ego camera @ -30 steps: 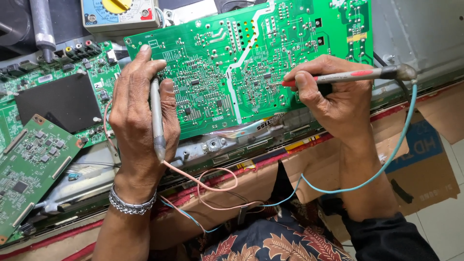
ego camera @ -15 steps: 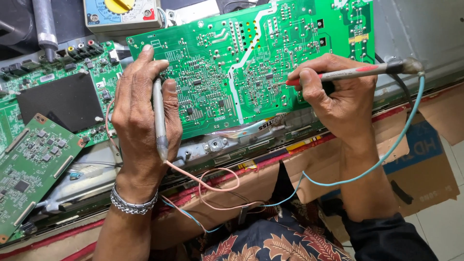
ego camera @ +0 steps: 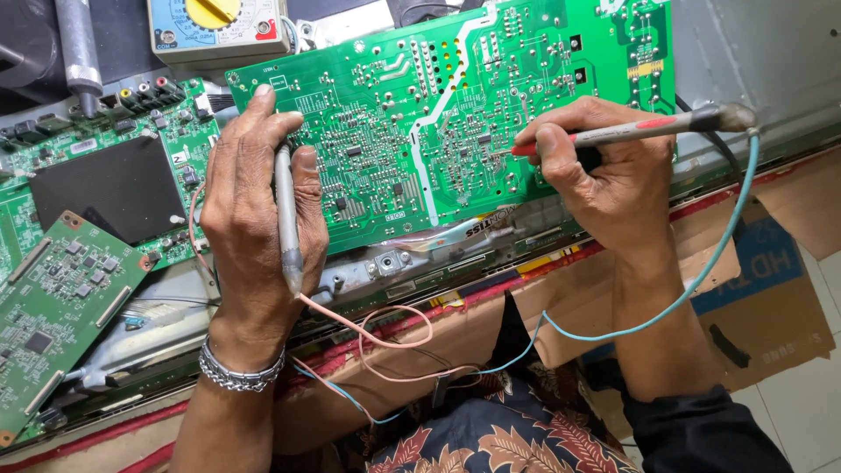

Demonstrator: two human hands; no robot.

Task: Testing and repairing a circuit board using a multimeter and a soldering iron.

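Green circuit board (ego camera: 420, 114) propped on cluttered bench (ego camera: 175, 315), cardboard (ego camera: 771, 289) over white floor tiles (ego camera: 810, 385). Left hand (ego camera: 254, 201) gripping grey probe (ego camera: 287, 219); right hand (ego camera: 604, 175) gripping red-tipped probe (ego camera: 631, 131).

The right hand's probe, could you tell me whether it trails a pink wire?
No, the probe in the right hand trails a light blue wire.

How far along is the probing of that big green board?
Set up: the large green circuit board lies solder side up, and the meter sits behind it. In hand: the right hand presses the red-tipped probe to the board's middle; the left hand holds the grey probe. Left: the smaller boards lie untouched.
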